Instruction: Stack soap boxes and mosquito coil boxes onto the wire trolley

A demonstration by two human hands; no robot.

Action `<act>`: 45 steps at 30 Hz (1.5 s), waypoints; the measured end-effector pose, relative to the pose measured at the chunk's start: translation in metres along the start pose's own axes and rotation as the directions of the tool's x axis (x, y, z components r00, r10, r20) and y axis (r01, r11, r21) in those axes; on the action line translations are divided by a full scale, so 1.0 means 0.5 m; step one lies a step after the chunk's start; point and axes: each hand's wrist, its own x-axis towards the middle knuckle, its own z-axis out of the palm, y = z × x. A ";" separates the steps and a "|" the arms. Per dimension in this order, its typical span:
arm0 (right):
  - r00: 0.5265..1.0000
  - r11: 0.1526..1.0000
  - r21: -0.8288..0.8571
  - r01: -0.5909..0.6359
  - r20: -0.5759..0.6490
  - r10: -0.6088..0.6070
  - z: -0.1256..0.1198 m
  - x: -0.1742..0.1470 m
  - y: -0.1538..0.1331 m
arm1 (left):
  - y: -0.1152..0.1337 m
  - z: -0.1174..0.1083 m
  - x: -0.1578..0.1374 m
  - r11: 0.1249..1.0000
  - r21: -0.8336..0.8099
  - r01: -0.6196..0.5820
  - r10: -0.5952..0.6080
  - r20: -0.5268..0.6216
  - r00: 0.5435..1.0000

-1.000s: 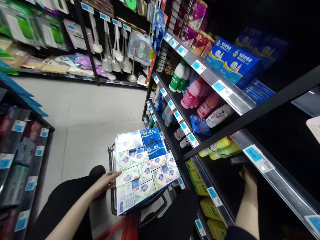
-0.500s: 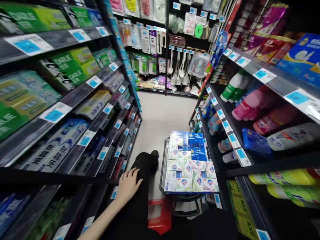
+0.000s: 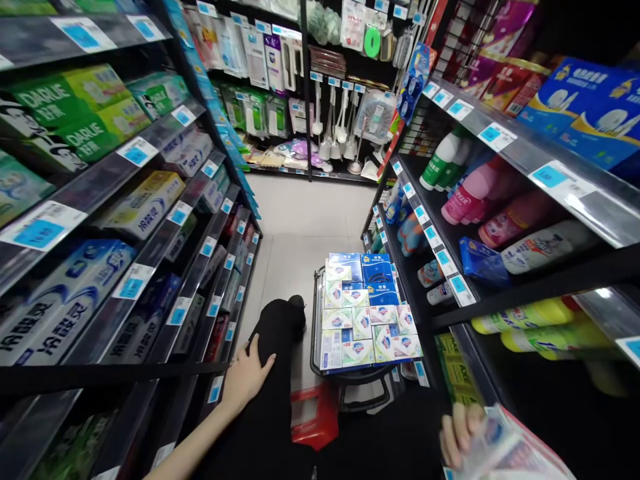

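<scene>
My left hand [image 3: 246,377] lies on the black-trousered knee [image 3: 275,333], fingers spread and holding nothing. At the lower right edge, my right hand [image 3: 461,432] has its fingers closed on a pack of soap [image 3: 505,447], which is blurred and partly cut off by the frame. Its wrapping looks shiny, with a logo like that on the boxes in the cart. Ahead, between the shelves, a black-framed cart [image 3: 316,327] carries several white soap boxes [image 3: 359,350] and blue boxes [image 3: 376,269], laid flat in rows.
Toothpaste boxes [image 3: 75,293] fill the left shelves. On the right shelves stand bottles [image 3: 470,200], blue boxes [image 3: 545,93] and yellow-green bottles [image 3: 530,317]. A red plastic stool [image 3: 316,420] is beside the knee. Brushes [image 3: 340,127] hang at the aisle's far end, beyond the pale floor [image 3: 305,207].
My right hand has come into view at the lower right with the soap pack in it. My view has shifted a little; the left hand stays on the knee.
</scene>
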 end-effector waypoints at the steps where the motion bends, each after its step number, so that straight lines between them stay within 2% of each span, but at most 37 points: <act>1: 0.998 0.997 0.081 0.005 0.068 -0.010 0.023 0.003 0.007 | 0.000 0.000 0.000 1.000 -0.011 -0.006 0.006 0.007 1.000; 4: 0.970 0.946 0.325 -0.020 0.236 -0.061 0.107 0.036 0.011 | -0.004 0.006 -0.002 0.999 -0.038 -0.017 0.017 0.000 1.000; 7: 0.954 0.900 0.429 -0.079 0.294 -0.056 0.186 0.077 0.008 | -0.010 0.013 -0.004 0.999 -0.043 -0.008 0.007 -0.021 1.000; 10: 0.982 0.855 0.492 -0.162 0.165 0.091 0.239 0.094 0.012 | -0.013 0.016 -0.004 0.999 -0.050 0.000 -0.001 -0.017 1.000; 13: 0.978 0.847 0.495 -0.193 0.031 0.205 0.263 0.091 0.017 | -0.011 0.014 -0.004 0.999 -0.051 -0.005 0.005 -0.007 1.000; 16: 0.980 0.882 0.447 -0.153 -0.044 0.192 0.255 0.095 0.020 | -0.008 0.012 -0.004 0.999 -0.046 -0.011 0.011 -0.004 1.000; 19: 0.977 0.926 0.357 -0.122 -0.121 0.176 0.207 0.139 0.016 | -0.007 0.013 -0.005 0.999 -0.046 -0.005 0.004 -0.016 1.000; 22: 0.962 0.981 0.104 -0.162 -0.204 0.180 0.137 0.246 0.004 | -0.005 0.013 -0.008 0.999 -0.053 0.001 -0.002 -0.017 1.000; 24: 0.958 0.969 -0.171 -0.180 -0.255 0.133 0.098 0.346 0.002 | -0.003 0.012 -0.011 0.998 -0.065 0.005 -0.006 -0.015 1.000; 25: 0.951 0.916 -0.345 -0.203 -0.291 0.101 0.085 0.398 0.006 | -0.003 0.011 -0.012 0.997 -0.071 0.011 -0.012 -0.015 1.000; 26: 0.945 0.802 -0.545 -0.244 -0.320 0.070 0.076 0.449 0.014 | -0.002 0.010 -0.013 0.997 -0.078 0.017 -0.019 -0.017 1.000; 28: 0.943 0.425 -0.851 -0.309 -0.334 0.017 0.071 0.540 0.041 | -0.002 0.010 -0.015 0.995 -0.093 0.031 -0.033 -0.019 0.999; 29: 0.947 0.243 -0.918 -0.314 -0.322 0.008 0.073 0.576 0.060 | -0.003 0.011 -0.016 0.994 -0.101 0.038 -0.040 -0.020 0.999; 30: 0.952 0.110 -0.946 -0.305 -0.306 0.011 0.077 0.607 0.080 | -0.005 0.013 -0.017 0.993 -0.110 0.043 -0.046 -0.022 0.999; 31: 0.957 0.034 -0.956 -0.291 -0.290 0.021 0.083 0.632 0.102 | -0.007 0.015 -0.018 0.992 -0.119 0.047 -0.051 -0.025 0.998; 35: 0.963 -0.063 -0.966 -0.252 -0.257 0.086 0.099 0.697 0.188 | -0.016 0.024 -0.015 0.985 -0.156 0.070 -0.077 -0.040 0.996; 39: 0.965 -0.134 -0.973 -0.185 -0.206 0.160 0.088 0.739 0.247 | -0.016 0.025 -0.008 0.980 -0.180 0.085 -0.093 -0.040 0.995; 45: 0.973 -0.107 -0.994 -0.025 -0.049 0.226 0.029 0.778 0.271 | -0.018 0.028 -0.020 0.969 -0.225 0.100 -0.104 -0.009 0.995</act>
